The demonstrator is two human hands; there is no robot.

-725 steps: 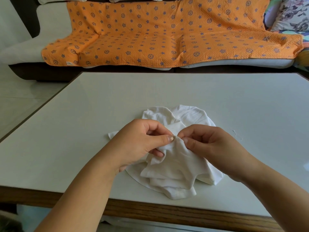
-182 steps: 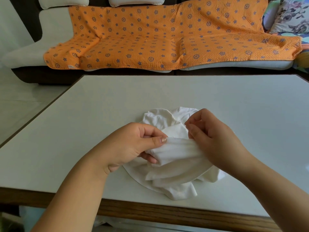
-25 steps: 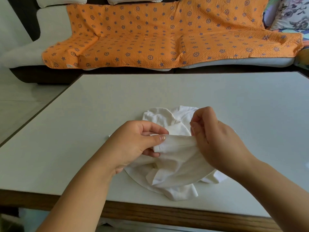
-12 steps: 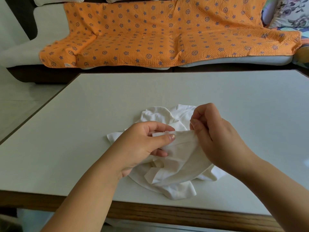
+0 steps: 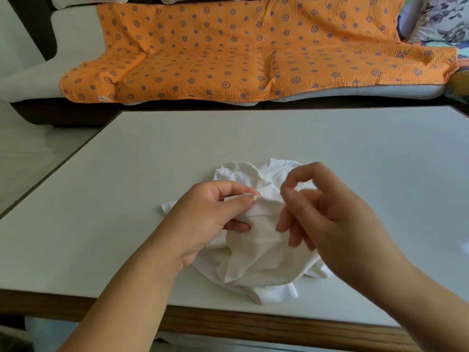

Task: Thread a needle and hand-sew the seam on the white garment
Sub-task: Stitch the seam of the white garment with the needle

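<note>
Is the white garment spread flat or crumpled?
Crumpled: the white garment lies in overlapping folds on the table, one edge pinched by the left hand.

left grip (image 5: 212, 217) pinching garment (image 5: 264, 254), right grip (image 5: 330, 219) curled, blurred

Soft, even daylight here, nothing harsh. The glossy white rectangular tabletop (image 5: 127, 199) carries a pale sheen, with one brighter glare patch at its right edge. Shadows are faint: just a thin grey rim under the crumpled white garment (image 5: 264, 262), whose folds nearly wash out. The left hand (image 5: 203, 219) reads sharp, thumbnail and all. The right hand (image 5: 337, 224) is smeared by motion blur, its fingertips ghosted. The orange star-printed quilted blanket (image 5: 253, 52) glows above the murky dark sofa base (image 5: 63, 113). Wide-angle bowing bends the table's edges.
</note>
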